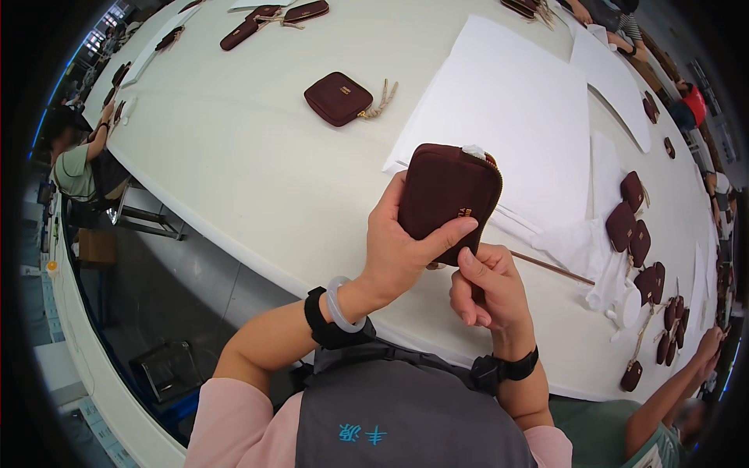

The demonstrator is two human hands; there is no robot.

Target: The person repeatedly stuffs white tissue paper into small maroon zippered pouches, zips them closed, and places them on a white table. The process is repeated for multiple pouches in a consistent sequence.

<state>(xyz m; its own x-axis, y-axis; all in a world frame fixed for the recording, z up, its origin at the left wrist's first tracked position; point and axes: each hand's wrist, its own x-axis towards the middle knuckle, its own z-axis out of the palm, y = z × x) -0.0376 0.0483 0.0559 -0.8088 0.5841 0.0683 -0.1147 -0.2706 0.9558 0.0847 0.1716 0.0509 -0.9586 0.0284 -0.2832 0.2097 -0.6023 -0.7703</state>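
Observation:
My left hand [398,242] grips a dark burgundy zip pouch [445,187], thumb across its front below small gold lettering. The pouch stands upright above the table's near side. Its zip runs along the top and right edge, and a bit of white stuffing [473,150] pokes out at the top right. At the pouch's lower right edge is my right hand [491,288], thumb and curled fingers closed together; whatever they pinch there is hidden. A thin brown rod [552,267] lies beyond that hand; whether it touches the hand, I cannot tell.
White sheets [507,101] cover the white table's [257,156] middle. Another burgundy pouch [338,99] with a beige cord lies farther left. Several similar pouches [622,226] sit right, by crumpled white tissue [597,249]. A co-worker's arms [679,382] reach in at lower right; other people line the table.

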